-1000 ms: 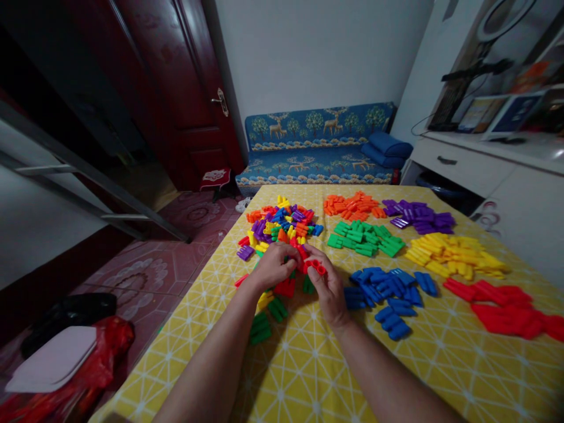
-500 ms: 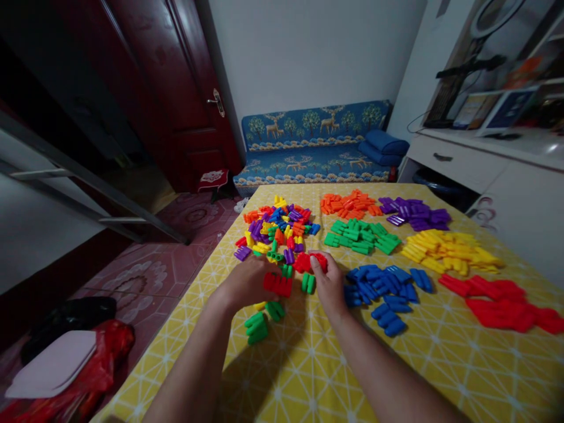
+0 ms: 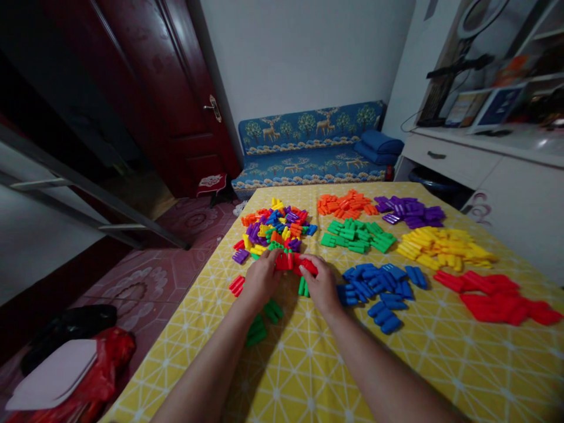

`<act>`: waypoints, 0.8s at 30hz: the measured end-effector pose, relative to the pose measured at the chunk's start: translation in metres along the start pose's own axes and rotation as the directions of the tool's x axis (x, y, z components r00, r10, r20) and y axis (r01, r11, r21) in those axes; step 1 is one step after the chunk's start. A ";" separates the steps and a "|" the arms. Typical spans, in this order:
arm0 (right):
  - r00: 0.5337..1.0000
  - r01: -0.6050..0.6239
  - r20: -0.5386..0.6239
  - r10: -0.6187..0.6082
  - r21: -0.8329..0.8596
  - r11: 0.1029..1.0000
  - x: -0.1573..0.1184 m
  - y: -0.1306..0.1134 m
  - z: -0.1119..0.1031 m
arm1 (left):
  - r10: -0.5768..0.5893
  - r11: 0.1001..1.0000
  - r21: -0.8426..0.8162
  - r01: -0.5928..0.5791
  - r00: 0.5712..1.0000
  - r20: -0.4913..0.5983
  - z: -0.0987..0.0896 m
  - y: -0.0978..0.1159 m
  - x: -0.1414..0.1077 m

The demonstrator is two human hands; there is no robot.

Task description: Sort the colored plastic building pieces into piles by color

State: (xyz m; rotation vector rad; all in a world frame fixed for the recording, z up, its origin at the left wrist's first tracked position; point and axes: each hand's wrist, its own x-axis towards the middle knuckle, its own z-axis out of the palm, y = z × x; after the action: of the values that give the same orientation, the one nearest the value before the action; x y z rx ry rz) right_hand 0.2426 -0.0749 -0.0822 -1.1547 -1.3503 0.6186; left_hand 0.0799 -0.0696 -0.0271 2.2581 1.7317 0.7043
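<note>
My left hand (image 3: 261,277) and my right hand (image 3: 321,284) meet just in front of the mixed pile, fingers closed on red plastic toy building blocks. One red block (image 3: 286,261) is in the left fingers, and another red block (image 3: 308,264) is in the right. They touch or nearly touch; whether they are joined I cannot tell. Beside the left wrist lies a loose red block (image 3: 237,285). Green blocks (image 3: 274,311) lie under and near the left forearm, and a green block (image 3: 304,286) sits between the hands, partly hidden.
Mixed-colour blocks (image 3: 273,226) lie at back left. Sorted piles spread rightward: orange (image 3: 346,204), green (image 3: 356,235), purple (image 3: 412,211), yellow (image 3: 445,248), blue (image 3: 383,282), red (image 3: 497,296). All are on the yellow tablecloth (image 3: 308,376). A blue sofa (image 3: 308,147) stands behind.
My left hand has moved forward with its red block to meet the red block in my right hand. A loose red block now shows beside my left wrist. The view has shifted slightly.
</note>
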 end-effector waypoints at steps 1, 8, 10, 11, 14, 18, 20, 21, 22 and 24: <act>1.000 -0.019 -0.014 0.019 0.015 1.000 0.000 0.002 0.000 | -0.039 0.989 -0.143 0.031 0.998 -0.058 0.002 0.000 0.006; 0.977 -0.126 -0.138 0.161 0.234 0.964 0.002 0.001 -0.006 | -0.380 -0.045 -0.950 0.310 0.874 0.303 0.014 0.025 0.037; 0.972 -0.121 -0.160 0.172 0.288 0.950 0.003 -0.002 -0.007 | -0.328 -0.273 -0.919 0.285 0.870 0.367 0.017 0.032 0.037; 0.969 -0.120 -0.168 0.182 0.321 0.939 0.003 -0.002 -0.007 | -0.305 -0.336 -0.905 0.260 0.879 0.366 0.020 0.034 0.035; 0.964 -0.126 -0.167 0.209 0.404 0.906 0.002 -0.003 -0.006 | -0.249 -0.398 -0.892 0.214 0.911 0.330 0.026 0.038 0.028; 0.986 -0.110 -0.056 0.157 0.487 0.866 -0.001 -0.006 -0.002 | -0.200 -0.336 -0.916 0.222 0.933 0.299 0.032 0.041 0.021; 0.993 -0.103 0.002 0.118 0.503 0.858 -0.002 -0.010 -0.001 | -0.188 -0.299 -0.929 0.220 0.940 0.283 0.034 0.041 0.020; 0.994 -0.102 0.023 0.104 0.498 0.861 -0.003 -0.011 -0.001 | -0.183 -0.296 -0.929 0.221 0.942 0.282 0.035 0.041 0.019; 0.995 -0.099 0.038 0.092 0.490 0.866 -0.004 -0.013 -0.001 | -0.182 -0.305 -0.925 0.225 0.940 0.289 0.035 0.041 0.019; 0.996 -0.088 0.060 0.068 0.477 0.874 -0.004 -0.015 -0.002 | -0.190 -0.341 -0.909 0.240 0.930 0.316 0.036 0.041 0.019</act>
State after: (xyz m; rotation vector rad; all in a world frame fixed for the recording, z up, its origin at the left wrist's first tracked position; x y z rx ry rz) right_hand 0.2399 -0.0844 -0.0705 -0.7932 -1.0992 0.9794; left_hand 0.1360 -0.0594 -0.0358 0.5515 0.6362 1.2658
